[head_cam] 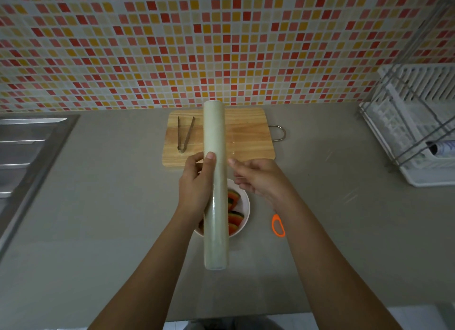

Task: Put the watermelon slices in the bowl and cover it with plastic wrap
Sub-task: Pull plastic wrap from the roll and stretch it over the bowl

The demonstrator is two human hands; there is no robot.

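Observation:
My left hand (pixel 195 184) grips a long roll of plastic wrap (pixel 215 137) around its middle and holds it lengthwise above the counter. My right hand (pixel 256 179) sits just right of the roll with its fingers bent toward the roll's edge, and I cannot tell whether they pinch the film. Under the roll stands a white bowl (pixel 246 206) holding watermelon slices (pixel 235 219), red with green rind. The roll and my left hand hide the bowl's left half.
A wooden cutting board (pixel 248 132) with metal tongs (pixel 185 135) lies behind the bowl. An orange cutter (pixel 278 225) lies right of the bowl. A steel sink (pixel 27 145) is at the left, a white dish rack (pixel 416 125) at the right, a tiled wall behind.

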